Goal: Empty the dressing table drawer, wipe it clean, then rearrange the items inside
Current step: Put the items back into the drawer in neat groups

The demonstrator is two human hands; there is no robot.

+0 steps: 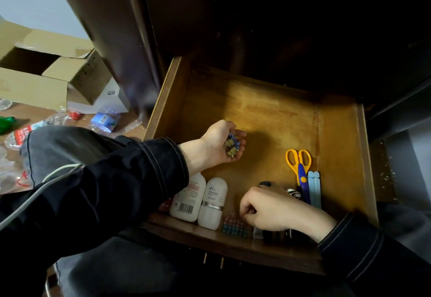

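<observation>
The wooden drawer (268,110) stands pulled out below me. My left hand (217,145) hovers palm up over its left side, cupping several small binder clips (232,147). My right hand (268,210) is at the front edge, fingers curled down onto a row of coloured binder clips (234,225) standing against the front wall. Two white bottles (200,199) lie side by side at the front left. Yellow-handled scissors (299,163) and a pale blue strip (314,189) lie along the right wall. A dark item with a panda face (294,194) peeks out behind my right hand.
Open cardboard boxes (53,72) sit on the floor at the left, with plastic wrappers and a blue packet (103,120) scattered before them. The dark cabinet body (256,16) overhangs the drawer's back. My knee (65,147) is beside the drawer's left wall.
</observation>
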